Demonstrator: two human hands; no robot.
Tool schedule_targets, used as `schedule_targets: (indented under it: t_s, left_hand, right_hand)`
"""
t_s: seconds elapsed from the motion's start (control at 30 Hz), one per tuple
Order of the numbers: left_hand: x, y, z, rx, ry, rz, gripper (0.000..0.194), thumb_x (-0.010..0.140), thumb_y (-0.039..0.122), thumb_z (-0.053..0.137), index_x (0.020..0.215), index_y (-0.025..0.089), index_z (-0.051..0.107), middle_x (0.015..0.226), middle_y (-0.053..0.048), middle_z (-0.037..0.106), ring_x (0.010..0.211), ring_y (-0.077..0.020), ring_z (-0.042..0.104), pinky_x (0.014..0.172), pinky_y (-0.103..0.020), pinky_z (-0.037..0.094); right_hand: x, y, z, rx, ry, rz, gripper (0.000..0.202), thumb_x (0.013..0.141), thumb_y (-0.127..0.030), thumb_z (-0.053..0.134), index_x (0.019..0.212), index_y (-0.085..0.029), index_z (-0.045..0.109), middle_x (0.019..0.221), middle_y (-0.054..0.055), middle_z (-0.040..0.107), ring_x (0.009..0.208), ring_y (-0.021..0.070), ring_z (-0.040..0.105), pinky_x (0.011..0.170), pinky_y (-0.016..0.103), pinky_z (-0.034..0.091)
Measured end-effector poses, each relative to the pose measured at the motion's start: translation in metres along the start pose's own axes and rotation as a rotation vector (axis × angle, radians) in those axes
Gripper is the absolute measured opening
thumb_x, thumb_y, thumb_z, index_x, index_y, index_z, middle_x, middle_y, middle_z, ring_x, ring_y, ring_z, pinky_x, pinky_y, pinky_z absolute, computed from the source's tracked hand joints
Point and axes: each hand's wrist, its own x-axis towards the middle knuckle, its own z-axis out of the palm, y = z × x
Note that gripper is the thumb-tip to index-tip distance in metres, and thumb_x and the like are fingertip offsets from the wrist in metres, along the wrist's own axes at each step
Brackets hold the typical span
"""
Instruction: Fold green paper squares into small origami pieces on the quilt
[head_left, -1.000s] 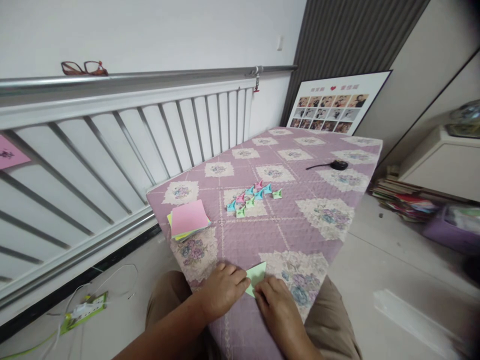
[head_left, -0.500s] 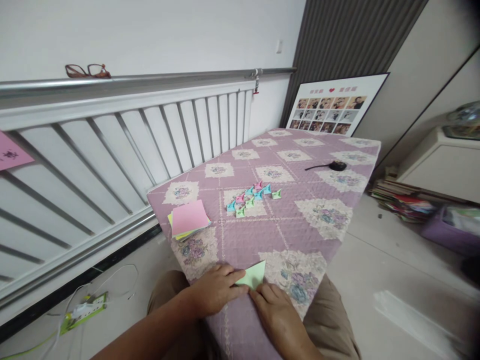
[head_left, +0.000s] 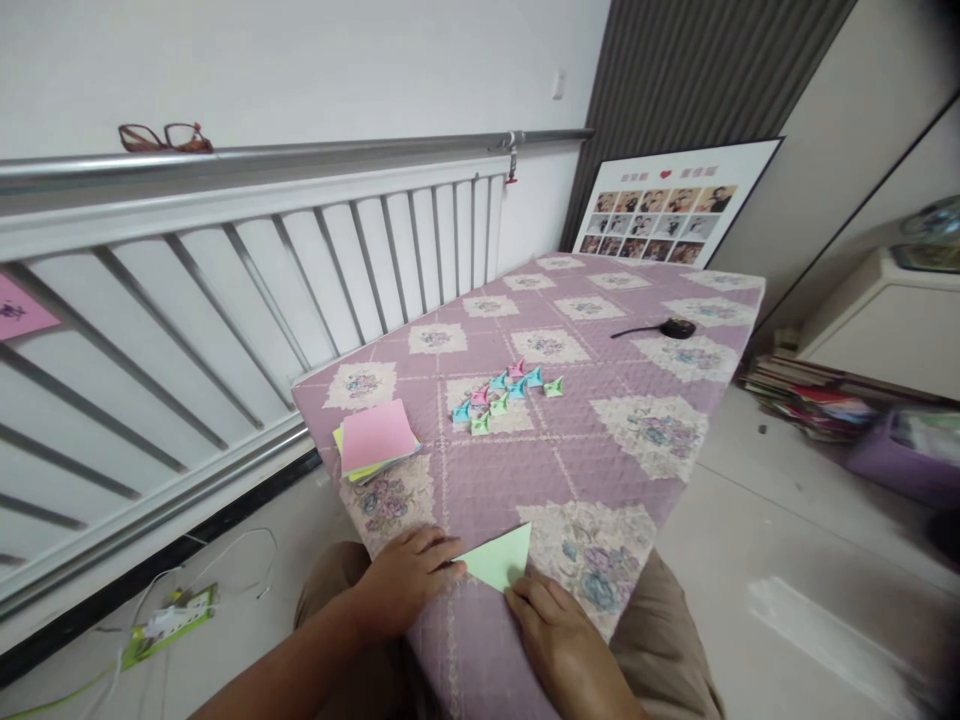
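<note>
A sheet of light green paper (head_left: 499,557), folded into a triangle, lies on the flowered tablecloth (head_left: 480,640) at the near end of the table. My left hand (head_left: 412,575) has its thumb and index finger at the paper's left corner, the tip lying between them. My right hand (head_left: 562,630) is closed at the lower right corner, fingertips pressed together on the edge. Farther up stand several small folded paper pieces (head_left: 498,404) in pink, blue and green. To their left lies a stack of coloured square paper (head_left: 379,438), pink on top.
A dark object with a thin tail (head_left: 677,328) rests near the table's right side. A white radiator (head_left: 360,260) runs along the left, with glasses (head_left: 165,138) on the pipe above. On the floor at left is a power strip (head_left: 169,625). A photo board (head_left: 675,205) leans behind the table.
My left hand has slid left along the green paper to its corner, uncovering more of the triangle. My right hand has shifted slightly and stays at the lower right corner.
</note>
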Motion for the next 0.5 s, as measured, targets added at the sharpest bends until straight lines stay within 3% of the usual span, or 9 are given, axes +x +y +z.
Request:
schedule_targets:
  t_s: [0.23,0.5]
  left_hand:
    - [-0.005,0.003,0.014,0.014,0.031,-0.071,0.035,0.092,0.023,0.046,0.127,0.027,0.048,0.135,0.000,0.049,0.123,-0.0195,0.037,0.103,-0.032,0.031]
    - [-0.008,0.000,0.021,0.004,0.039,-0.076,0.035,0.094,0.024,0.043,0.129,0.024,0.046,0.138,0.001,0.047,0.124,-0.0202,0.037,0.103,-0.033,0.031]
  right_hand:
    - [-0.007,0.006,0.003,-0.041,0.097,-0.090,0.026,0.090,-0.012,0.042,0.103,-0.019,0.063,0.105,0.006,0.067,0.101,0.0207,0.061,0.088,0.032,0.053]
    - [-0.009,0.006,0.002,-0.053,0.131,-0.106,0.030,0.094,-0.015,0.034,0.099,-0.018,0.064,0.099,0.007,0.067,0.097,0.0196,0.062,0.086,0.032,0.054]
